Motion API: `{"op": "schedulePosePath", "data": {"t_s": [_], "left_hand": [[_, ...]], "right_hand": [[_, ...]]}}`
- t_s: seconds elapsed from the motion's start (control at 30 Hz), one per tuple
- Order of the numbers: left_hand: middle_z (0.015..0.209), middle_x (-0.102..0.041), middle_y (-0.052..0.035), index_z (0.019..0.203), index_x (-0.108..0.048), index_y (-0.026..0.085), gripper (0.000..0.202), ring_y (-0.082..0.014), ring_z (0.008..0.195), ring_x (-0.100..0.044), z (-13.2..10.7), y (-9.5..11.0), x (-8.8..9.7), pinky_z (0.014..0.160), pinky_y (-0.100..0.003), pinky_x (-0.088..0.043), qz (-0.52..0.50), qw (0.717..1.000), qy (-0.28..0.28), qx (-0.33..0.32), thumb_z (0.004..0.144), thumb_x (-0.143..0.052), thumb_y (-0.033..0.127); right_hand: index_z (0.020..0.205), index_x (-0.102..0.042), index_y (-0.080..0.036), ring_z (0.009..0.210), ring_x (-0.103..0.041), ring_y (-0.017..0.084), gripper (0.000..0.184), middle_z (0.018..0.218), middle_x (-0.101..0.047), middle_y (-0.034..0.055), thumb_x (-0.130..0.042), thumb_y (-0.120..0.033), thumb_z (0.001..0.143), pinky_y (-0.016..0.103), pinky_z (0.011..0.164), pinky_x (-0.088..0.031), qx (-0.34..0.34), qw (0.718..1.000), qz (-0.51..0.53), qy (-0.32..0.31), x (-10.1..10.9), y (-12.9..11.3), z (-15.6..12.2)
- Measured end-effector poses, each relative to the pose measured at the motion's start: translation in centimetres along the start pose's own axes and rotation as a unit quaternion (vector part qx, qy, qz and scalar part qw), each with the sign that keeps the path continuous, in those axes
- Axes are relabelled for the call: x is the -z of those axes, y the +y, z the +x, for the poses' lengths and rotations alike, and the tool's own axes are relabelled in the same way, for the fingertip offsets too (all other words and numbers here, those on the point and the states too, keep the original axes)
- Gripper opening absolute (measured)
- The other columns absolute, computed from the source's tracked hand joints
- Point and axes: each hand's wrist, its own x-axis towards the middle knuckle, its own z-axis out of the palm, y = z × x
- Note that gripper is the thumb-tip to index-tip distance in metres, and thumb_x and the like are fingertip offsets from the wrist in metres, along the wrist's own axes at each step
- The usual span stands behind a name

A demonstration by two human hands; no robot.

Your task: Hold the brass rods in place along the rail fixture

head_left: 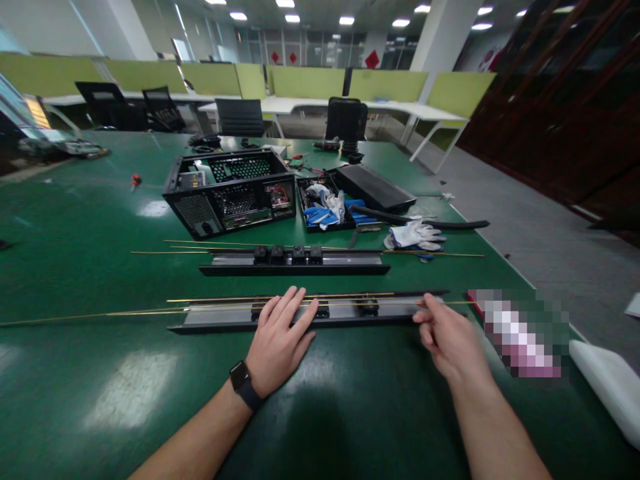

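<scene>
A long black-and-silver metal channel (215, 316) lies crosswise on the table before me, with black blocks (369, 305) set in it. Thin brass-coloured rods (135, 313) run along the channel and stick out past its left end. My left hand (280, 340), wearing a watch (241, 377), rests flat over the rods and a block, fingers stretched out. At the channel's right end, my right hand (453, 337) has thumb and fingers pinched on a thin rod, which reaches out to the right beyond the hand. The exact grip is partly hidden by the fingers.
Behind lies a second channel (345, 261) with several black blocks and more thin rods. Farther back are an open black computer case (230, 193), a tray of gloves (325, 207), a black cover (375, 187) and loose gloves (415, 235). A blurred pink-and-white item (520, 337) lies right.
</scene>
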Motion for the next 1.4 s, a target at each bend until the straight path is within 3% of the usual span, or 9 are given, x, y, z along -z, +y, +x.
{"op": "schedulePosePath", "data": {"t_s": [0.1, 0.33, 0.6, 0.87, 1.03, 1.4], "left_hand": [[0.156, -0.042, -0.0109, 0.146, -0.050, 0.025, 0.052, -0.0295, 0.146, -0.036, 0.0, -0.1, -0.1, 0.118, -0.048, -0.029, 0.002, 1.000, -0.001, -0.001, 0.095, -0.058, 0.033], [0.156, -0.041, -0.0098, 0.147, -0.047, 0.024, 0.052, -0.0283, 0.147, -0.034, -0.4, -0.6, -0.4, 0.118, -0.047, -0.029, 0.002, 1.000, -0.006, 0.002, 0.096, -0.056, 0.033], [0.156, -0.042, -0.0104, 0.146, -0.048, 0.023, 0.051, -0.0282, 0.147, -0.034, 0.0, -0.1, 0.0, 0.118, -0.047, -0.028, 0.000, 1.000, -0.004, 0.000, 0.097, -0.055, 0.033], [0.155, -0.043, -0.0105, 0.147, -0.047, 0.023, 0.052, -0.0281, 0.146, -0.036, -0.3, -0.3, -0.2, 0.118, -0.047, -0.028, 0.001, 1.000, 0.000, -0.001, 0.097, -0.055, 0.032], [0.155, -0.044, -0.0105, 0.146, -0.049, 0.022, 0.050, -0.0282, 0.146, -0.036, -0.2, -0.3, 0.0, 0.118, -0.047, -0.029, 0.000, 1.000, 0.000, -0.002, 0.097, -0.055, 0.033], [0.155, -0.042, -0.0104, 0.147, -0.047, 0.024, 0.055, -0.0286, 0.146, -0.036, -0.2, -0.2, -0.1, 0.118, -0.047, -0.029, 0.001, 1.000, -0.001, -0.002, 0.094, -0.058, 0.032]], "right_hand": [[0.079, -0.066, -0.013, 0.029, -0.039, 0.006, 0.046, 0.058, -0.063, 0.0019, -0.086, -0.051, 0.063, 0.016, 0.025, -0.018, -0.002, 1.000, 0.003, -0.006, 0.1, 0.1, 0.1], [0.075, -0.062, -0.015, 0.032, -0.039, 0.005, 0.041, 0.053, -0.057, -0.0028, -0.085, -0.048, 0.066, 0.014, 0.027, -0.022, 0.024, 0.994, 0.049, 0.093, 1.0, 0.0, 0.9], [0.079, -0.064, -0.013, 0.029, -0.039, 0.006, 0.049, 0.058, -0.063, 0.0019, -0.084, -0.056, 0.065, 0.015, 0.026, -0.017, 0.005, 1.000, -0.013, -0.012, -0.1, 0.1, -0.1], [0.075, -0.060, -0.016, 0.031, -0.039, 0.005, 0.042, 0.054, -0.057, -0.0031, -0.083, -0.051, 0.068, 0.014, 0.026, -0.022, 0.024, 0.996, 0.029, 0.082, 0.8, -0.3, 0.7], [0.081, -0.063, -0.015, 0.029, -0.039, 0.006, 0.044, 0.055, -0.061, -0.0010, -0.082, -0.053, 0.068, 0.015, 0.025, -0.018, 0.008, 0.998, 0.002, 0.055, 0.4, -0.4, 0.3], [0.076, -0.062, -0.015, 0.027, -0.036, 0.006, 0.045, 0.053, -0.060, 0.0014, -0.079, -0.055, 0.072, 0.016, 0.026, -0.017, -0.010, 0.999, -0.042, -0.025, 0.0, 0.5, -0.2]]}}
